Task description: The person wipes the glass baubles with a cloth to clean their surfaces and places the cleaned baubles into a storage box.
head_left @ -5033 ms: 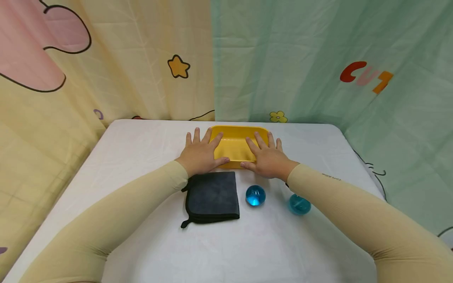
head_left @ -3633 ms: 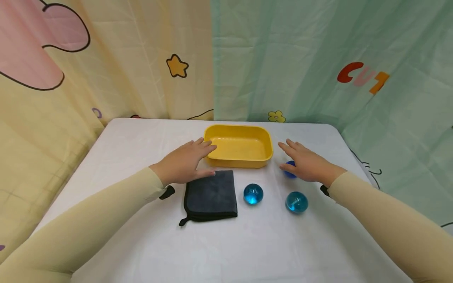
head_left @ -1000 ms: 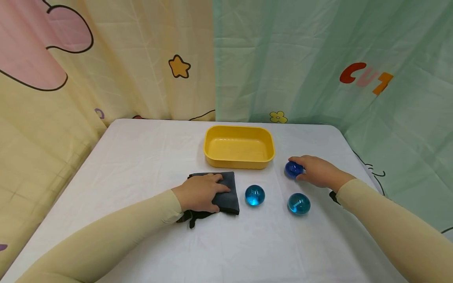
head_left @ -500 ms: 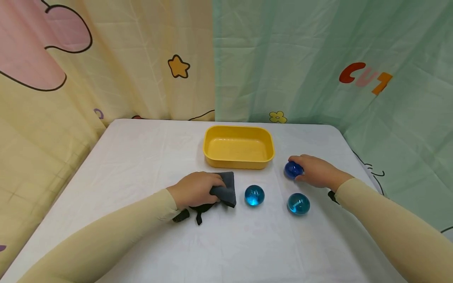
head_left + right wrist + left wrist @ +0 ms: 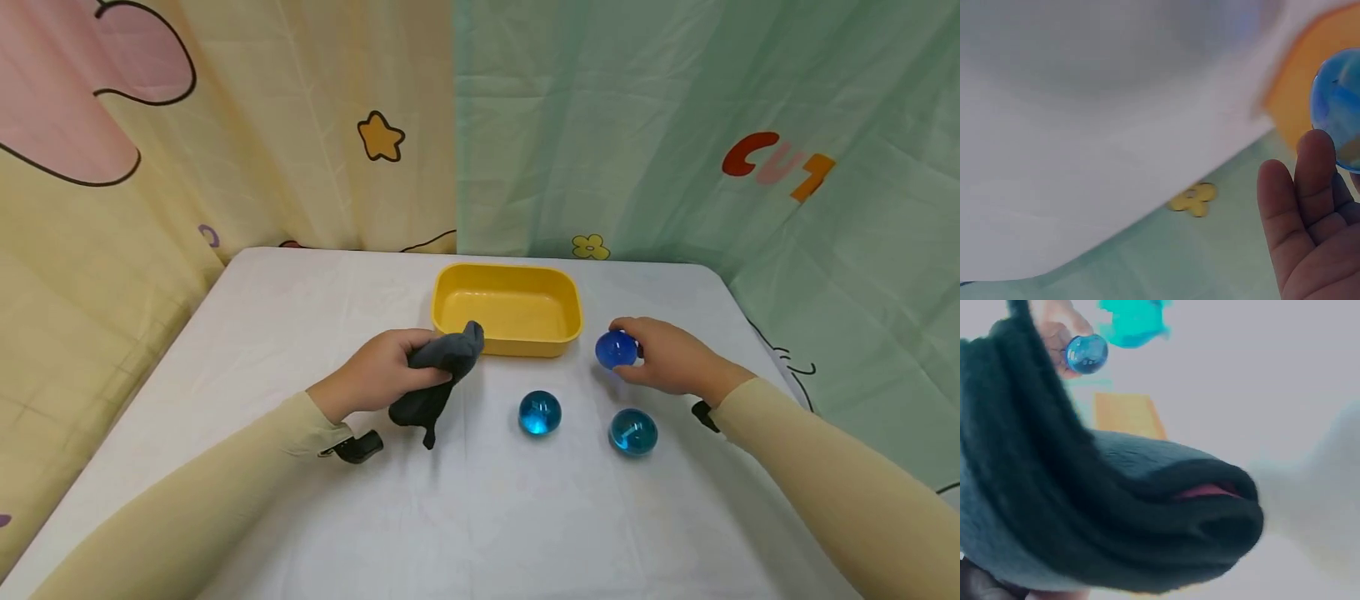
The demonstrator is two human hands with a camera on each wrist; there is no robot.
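Observation:
My left hand (image 5: 375, 373) grips a folded dark grey cloth (image 5: 452, 353) with black edging and a small loop, held up off the table in front of the yellow tray's left end. Close up, the bunched cloth (image 5: 1116, 512) fills much of the left wrist view. Over at the right, my right hand (image 5: 675, 360) pinches a clear dark blue ball (image 5: 615, 348) between thumb and fingers, slightly above the table. The right wrist view shows only part of that blue ball (image 5: 1338, 100), beyond the fingertips (image 5: 1316, 147).
A yellow tray (image 5: 517, 347) with nothing in it stands at the back middle. Two clear teal balls, a nearer-left one (image 5: 540, 413) and a right one (image 5: 633, 432), rest on the white-covered table (image 5: 480, 517). Patterned curtains (image 5: 600, 125) hang behind the table.
Both hands left the tray; the left took hold of the cloth, bunched it and lifted it. The right hand moved to the dark blue ball, took hold and has just raised it slightly.

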